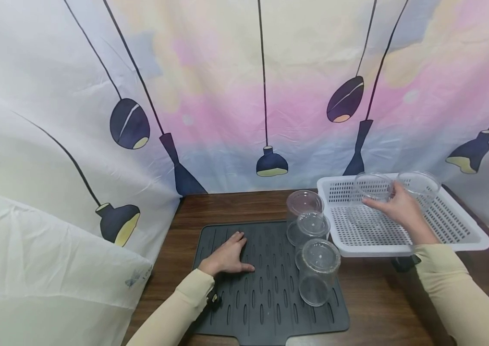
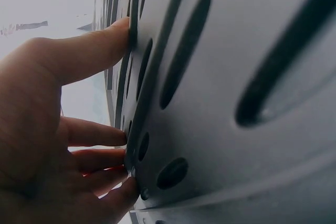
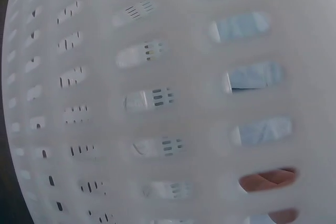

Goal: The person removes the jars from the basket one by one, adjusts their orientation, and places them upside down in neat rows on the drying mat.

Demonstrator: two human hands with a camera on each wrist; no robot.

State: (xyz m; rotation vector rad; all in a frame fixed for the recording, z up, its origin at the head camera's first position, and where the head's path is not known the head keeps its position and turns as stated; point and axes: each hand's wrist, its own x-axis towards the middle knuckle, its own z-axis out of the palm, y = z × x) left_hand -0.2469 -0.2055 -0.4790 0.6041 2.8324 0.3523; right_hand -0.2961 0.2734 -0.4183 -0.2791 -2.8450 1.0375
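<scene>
Right hand (image 1: 401, 207) gripping a clear cup (image 1: 362, 193), left hand (image 1: 226, 255) spread on the dark mat (image 1: 254, 250), three standing cups (image 1: 312, 228) along its right side, beyond, that clear cup — long axis near upright, round end up — over the white basket (image 1: 376, 250), printed curtain (image 1: 227, 96) behind.

Five clear containers (image 1: 320, 271) can be counted, along with one white basket (image 1: 374, 251), one dark mat (image 1: 266, 283), one tabletop (image 1: 236, 206) and two hands (image 1: 227, 255) (image 1: 402, 211); seven lamps (image 1: 129, 123) are printed on the cloth backdrop (image 1: 223, 96).
</scene>
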